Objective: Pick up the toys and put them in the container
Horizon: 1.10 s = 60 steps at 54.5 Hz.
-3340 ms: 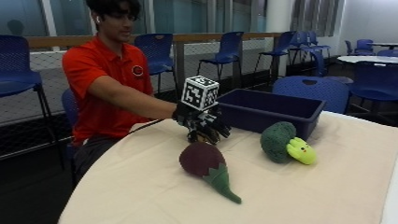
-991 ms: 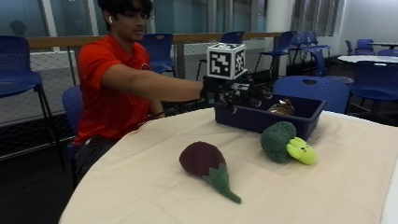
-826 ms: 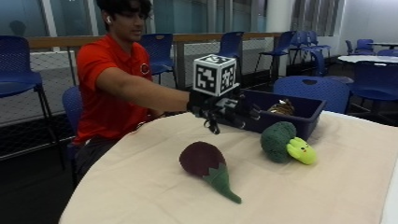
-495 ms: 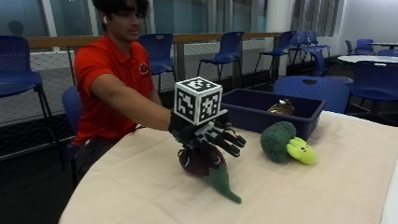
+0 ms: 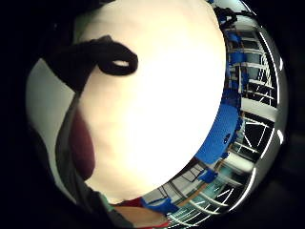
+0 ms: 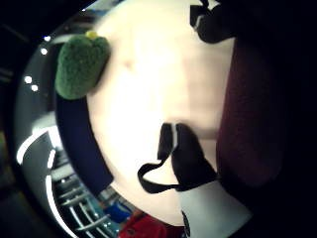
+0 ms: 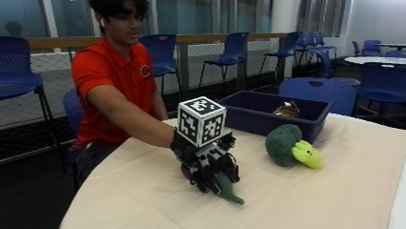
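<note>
Toys remain: my hand [image 7: 209, 164] curls down over the eggplant [image 7: 218, 183] on the surface [image 7: 126, 191]; broccoli [image 7: 289, 148] waits at three o'clock; one toy already sits in the container [image 7: 254, 112].

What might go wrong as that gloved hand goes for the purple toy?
The hand covers only the purple toy's body, so its green stem may dangle and catch the blue bin's rim. The broccoli toy lies between toy and bin and may get knocked on the way.
</note>
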Each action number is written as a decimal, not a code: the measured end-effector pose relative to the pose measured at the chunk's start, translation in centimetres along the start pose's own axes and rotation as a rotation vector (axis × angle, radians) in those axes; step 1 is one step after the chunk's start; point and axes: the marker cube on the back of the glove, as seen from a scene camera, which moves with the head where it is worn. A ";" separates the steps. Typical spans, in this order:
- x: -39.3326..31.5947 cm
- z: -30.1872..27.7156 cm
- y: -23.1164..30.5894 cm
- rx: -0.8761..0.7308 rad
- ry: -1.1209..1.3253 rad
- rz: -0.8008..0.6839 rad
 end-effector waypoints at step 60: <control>-28.8 -17.2 8.4 0.226 -0.070 -0.445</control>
